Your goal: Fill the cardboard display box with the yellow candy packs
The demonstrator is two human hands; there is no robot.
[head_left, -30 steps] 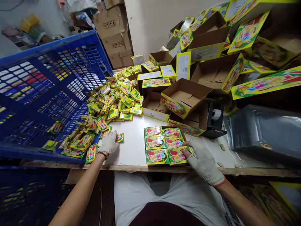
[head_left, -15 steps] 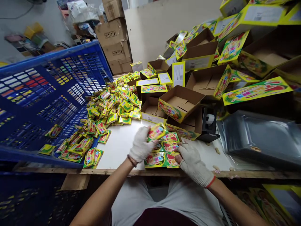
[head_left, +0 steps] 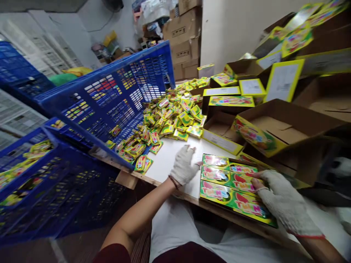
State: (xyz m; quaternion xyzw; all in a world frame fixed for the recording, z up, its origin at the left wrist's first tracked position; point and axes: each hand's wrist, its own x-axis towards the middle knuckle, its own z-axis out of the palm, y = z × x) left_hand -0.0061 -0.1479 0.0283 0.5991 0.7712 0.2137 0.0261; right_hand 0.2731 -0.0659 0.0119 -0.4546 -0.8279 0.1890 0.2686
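- The box of packets [head_left: 233,188] sits on the white surface [head_left: 164,164], close to its front edge and between the two hands. It is filled to the top with shiny yellow-green packets in three rows, each printed with red heart shapes and bright, multicoloured lettering. The packets lie flat and overlap slightly, and a yellow edge of the box shows along the near side.
- The right hand [head_left: 285,202], in a white knit glove with a red cuff line, lies across the right end of the box of packets, its fingers on the packets. It touches them, but I cannot tell whether it is gripping anything.
- The left hand [head_left: 183,165], in a matching glove, is open with the fingers spread. It holds nothing and sits palm down over the white surface, just beside the box of packets.
- A heap of small loose packets [head_left: 172,117] lies on the surface beyond the left hand, spilling toward a tilted blue plastic crate [head_left: 109,98].
- A second blue crate [head_left: 35,182], lower left, holds more packets.
- Open cardboard boxes with yellow printed sides [head_left: 282,128] stand to the right of the heap.
- Brown cartons [head_left: 183,40] are stacked against the far wall.
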